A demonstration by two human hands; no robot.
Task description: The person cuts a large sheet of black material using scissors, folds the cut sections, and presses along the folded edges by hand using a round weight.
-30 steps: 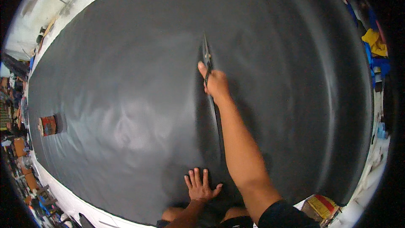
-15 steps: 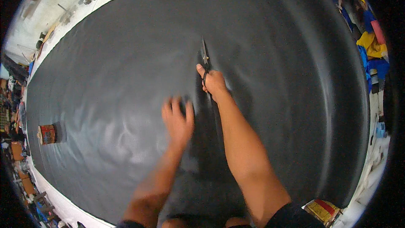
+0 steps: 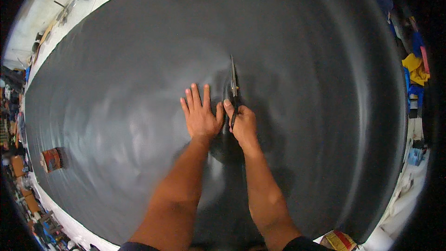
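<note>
A broad sheet of black, leather-like material spreads beneath both my hands. My left hand lies flat on it, fingers spread, just left of the scissors. In my right hand are dark-handled scissors, their long blades pointing away from me. The blades look nearly together and lie along the sheet; whether the lower one is under it I cannot tell. Below my hands a crease or cut line runs back toward me, partly hidden between my forearms.
A worn red-brown can or block stands on the sheet at far left. A yellow-and-red package lies at the near right edge. Yellow and blue scraps are piled beyond the right edge. Boxes and clutter line the left side.
My left hand has moved forward and now rests flat beside the scissors. The right hand with the scissors appears lower in view, the blades closer together; the whole view has shifted slightly.
</note>
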